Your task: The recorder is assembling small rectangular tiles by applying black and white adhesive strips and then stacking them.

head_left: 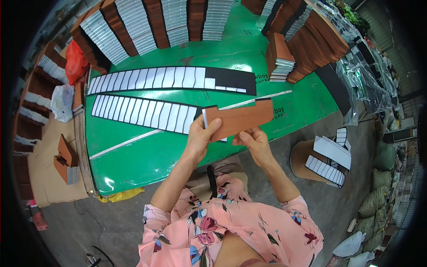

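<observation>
A flat brown wood-toned piece [247,116] with a notched upper edge is held up in front of me above the green table. My left hand [201,137] grips its left end, thumb on the brown face and fingers behind. At its lower edge, my right hand [255,142] is closed, thumb and curled fingers pinching there. Beyond my hands lie two long tapered black strips bearing rows of white pads: the farther strip [231,80] has a bare black right end, while the nearer strip [142,113] runs partly behind the brown piece and my left hand.
Tall stacks of brown-and-white pieces [160,22] line the green table's [129,164] far side, with another stack [280,60] at far right. A round brown drum [307,153] at right bears padded strips. Cardboard [51,173] lies at left, with a red bag [76,62] beyond it.
</observation>
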`<state>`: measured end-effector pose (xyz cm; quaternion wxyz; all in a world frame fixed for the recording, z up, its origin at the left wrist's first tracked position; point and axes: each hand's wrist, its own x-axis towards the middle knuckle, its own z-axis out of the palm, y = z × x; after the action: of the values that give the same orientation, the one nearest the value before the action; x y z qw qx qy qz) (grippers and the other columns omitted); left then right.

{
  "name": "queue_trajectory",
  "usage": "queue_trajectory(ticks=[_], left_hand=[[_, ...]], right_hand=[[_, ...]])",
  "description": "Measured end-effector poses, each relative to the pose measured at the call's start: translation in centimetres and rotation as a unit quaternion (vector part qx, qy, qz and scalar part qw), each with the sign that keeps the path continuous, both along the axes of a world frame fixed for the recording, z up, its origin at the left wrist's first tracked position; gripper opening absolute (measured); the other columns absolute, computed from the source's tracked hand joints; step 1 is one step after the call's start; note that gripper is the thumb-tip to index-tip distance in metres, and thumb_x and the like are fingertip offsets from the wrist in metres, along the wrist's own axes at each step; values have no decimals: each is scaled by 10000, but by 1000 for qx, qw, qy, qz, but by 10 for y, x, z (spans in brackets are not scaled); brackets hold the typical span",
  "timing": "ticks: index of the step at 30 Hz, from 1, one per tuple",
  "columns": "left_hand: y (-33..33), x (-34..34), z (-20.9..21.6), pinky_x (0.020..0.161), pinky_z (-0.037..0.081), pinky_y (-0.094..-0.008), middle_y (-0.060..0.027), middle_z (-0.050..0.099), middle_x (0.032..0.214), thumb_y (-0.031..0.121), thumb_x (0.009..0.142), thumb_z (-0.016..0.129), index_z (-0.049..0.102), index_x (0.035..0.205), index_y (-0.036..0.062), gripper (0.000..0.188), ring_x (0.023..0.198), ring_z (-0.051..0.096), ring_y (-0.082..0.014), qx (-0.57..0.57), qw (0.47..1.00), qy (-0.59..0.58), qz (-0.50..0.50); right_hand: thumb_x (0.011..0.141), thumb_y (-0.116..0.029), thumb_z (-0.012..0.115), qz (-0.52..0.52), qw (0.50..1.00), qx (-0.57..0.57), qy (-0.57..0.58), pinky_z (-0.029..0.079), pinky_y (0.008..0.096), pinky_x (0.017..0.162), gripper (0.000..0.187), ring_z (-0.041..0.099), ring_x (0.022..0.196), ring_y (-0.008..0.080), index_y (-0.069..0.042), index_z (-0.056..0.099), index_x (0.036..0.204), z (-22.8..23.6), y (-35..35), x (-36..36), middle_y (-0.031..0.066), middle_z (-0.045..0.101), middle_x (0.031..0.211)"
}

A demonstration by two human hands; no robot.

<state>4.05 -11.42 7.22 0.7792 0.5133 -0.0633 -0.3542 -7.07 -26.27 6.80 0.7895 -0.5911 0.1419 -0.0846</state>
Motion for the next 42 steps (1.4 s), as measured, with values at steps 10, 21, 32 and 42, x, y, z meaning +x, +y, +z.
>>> queue_trajectory(ticks=[10,21,32,42], left_hand=[[-41,-11,7,774,480,-285,-73,588,1012,299,874,631,497,1162,14,427,896,565,-125,-49,998,-20,20],[-38,-12,30,971,388,-338,-59,504,1239,412,974,377,408,1315,78,478,1148,483,-170,-148,970,186,-52],[-5,12,2,787,506,-328,-24,581,1122,360,939,488,442,1244,74,421,942,596,-149,-143,986,68,-42],[30,31,16,807,444,-349,-110,564,972,40,745,615,576,989,15,248,925,553,-267,-20,890,-450,-76]], right_hand=[[895,-252,593,-17,1000,-10,-19,424,359,910,473,513,1064,218,6,419,1250,1,10,12,126,506,1182],[757,-675,556,-16,937,-334,-97,342,410,973,870,431,1179,299,0,414,1288,-10,13,35,190,432,1275],[839,-357,651,129,924,-350,-88,439,358,887,587,549,1080,251,6,459,1258,15,-50,30,117,547,1192],[792,-677,496,313,947,-27,72,519,332,778,892,618,970,234,32,409,1326,56,-66,11,173,549,1197]])
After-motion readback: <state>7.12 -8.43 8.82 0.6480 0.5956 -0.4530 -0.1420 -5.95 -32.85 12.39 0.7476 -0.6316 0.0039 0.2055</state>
